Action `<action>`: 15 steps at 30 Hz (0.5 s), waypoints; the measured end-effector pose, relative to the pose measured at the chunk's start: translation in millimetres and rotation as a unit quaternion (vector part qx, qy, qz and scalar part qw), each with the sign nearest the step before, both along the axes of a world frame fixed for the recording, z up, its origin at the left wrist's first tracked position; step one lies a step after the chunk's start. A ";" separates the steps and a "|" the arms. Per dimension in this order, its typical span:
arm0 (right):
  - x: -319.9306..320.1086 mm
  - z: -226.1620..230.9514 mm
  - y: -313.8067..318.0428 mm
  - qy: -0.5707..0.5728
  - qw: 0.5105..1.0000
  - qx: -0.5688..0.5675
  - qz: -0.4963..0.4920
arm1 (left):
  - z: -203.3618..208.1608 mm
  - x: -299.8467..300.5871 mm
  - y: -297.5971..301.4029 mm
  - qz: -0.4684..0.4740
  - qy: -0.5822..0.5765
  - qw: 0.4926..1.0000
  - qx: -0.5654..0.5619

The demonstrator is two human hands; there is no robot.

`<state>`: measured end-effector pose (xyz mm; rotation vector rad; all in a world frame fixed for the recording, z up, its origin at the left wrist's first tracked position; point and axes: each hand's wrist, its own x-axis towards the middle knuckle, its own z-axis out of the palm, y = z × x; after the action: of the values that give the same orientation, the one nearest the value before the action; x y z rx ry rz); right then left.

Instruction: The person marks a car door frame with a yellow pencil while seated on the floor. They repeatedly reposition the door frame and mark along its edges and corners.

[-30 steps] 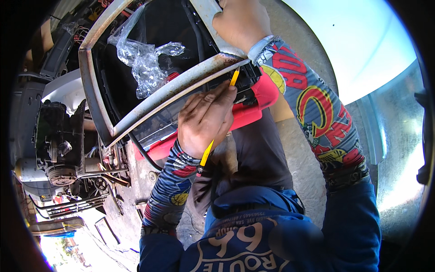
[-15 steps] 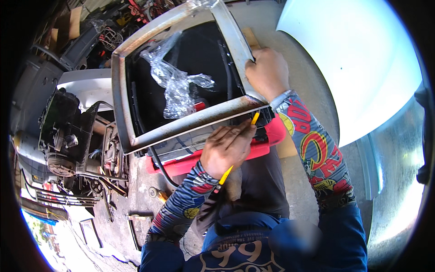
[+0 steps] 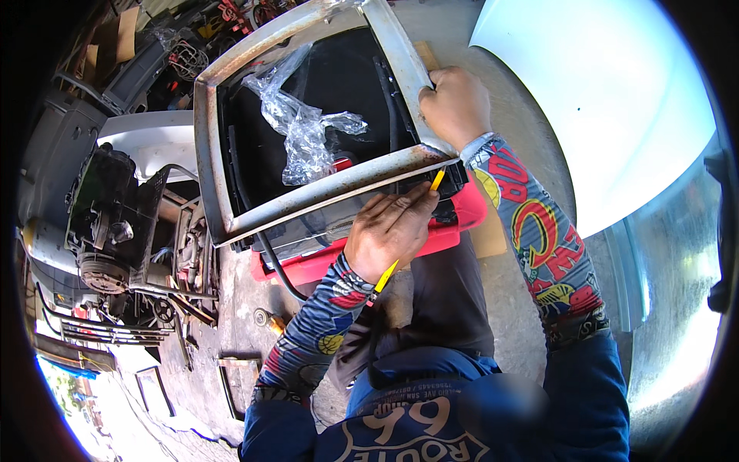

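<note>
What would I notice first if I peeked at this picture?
Probably the big rusty grey metal frame in the middle, with crumpled clear plastic wrap lying on its dark inside. The right hand grips its right edge, and the left hand holds a thin yellow tool at its lower edge, above a red base.

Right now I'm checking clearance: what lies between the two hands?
Head view: between left hand and right hand runs the rusty frame corner, with the yellow tool's tip beneath.

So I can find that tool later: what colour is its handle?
Yellow; the tool in the left hand shows best in the head view.
</note>
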<state>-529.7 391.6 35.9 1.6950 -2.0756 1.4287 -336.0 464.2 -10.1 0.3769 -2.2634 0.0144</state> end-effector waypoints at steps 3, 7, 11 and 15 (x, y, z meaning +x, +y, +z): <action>0.0 -0.9 0.2 -0.010 1.000 0.011 0.000 | -0.6 1.5 1.1 0.004 -0.002 1.000 0.007; 0.2 -2.1 -1.5 0.003 1.000 -0.001 -0.012 | -1.0 1.8 -2.0 -0.005 -0.016 1.000 0.021; 0.5 -0.4 -0.8 0.010 1.000 0.010 -0.008 | -1.3 2.0 -4.4 -0.002 -0.006 1.000 -0.023; 1.2 1.7 1.4 0.006 1.000 0.015 -0.005 | -0.8 3.3 -3.0 -0.008 0.009 1.000 -0.022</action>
<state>-528.4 393.0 37.6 1.6962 -2.1077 1.3875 -332.7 461.2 -10.9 0.3337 -2.2435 0.0528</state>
